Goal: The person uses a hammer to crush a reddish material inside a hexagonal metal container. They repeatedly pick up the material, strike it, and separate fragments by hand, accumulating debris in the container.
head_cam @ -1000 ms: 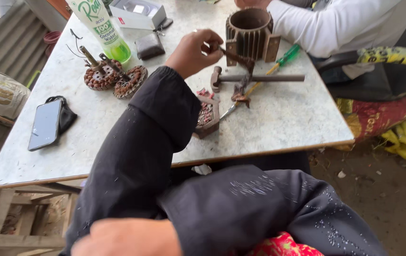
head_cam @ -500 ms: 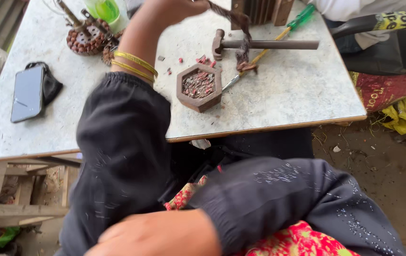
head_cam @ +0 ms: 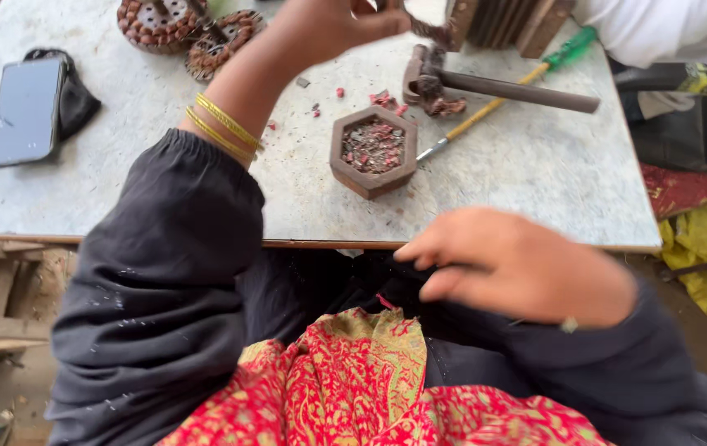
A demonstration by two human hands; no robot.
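Copper wire strand (head_cam: 429, 31) pinched in left hand (head_cam: 333, 25); right hand (head_cam: 518, 264) at lap

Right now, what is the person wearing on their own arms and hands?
Both arms are in loose black sleeves. The left hand has thin gold bangles at the wrist, below a pushed-up cuff. The right hand has a sleeve to the wrist and no gloves.

The left hand (head_cam: 333, 25) is cut off by the far edge, its grasp on the dark strand (head_cam: 423, 29) unclear. The right hand (head_cam: 518, 264) is blurred. The slotted metal block (head_cam: 506, 21) and two wound cores (head_cam: 180, 29) run past the far edge.
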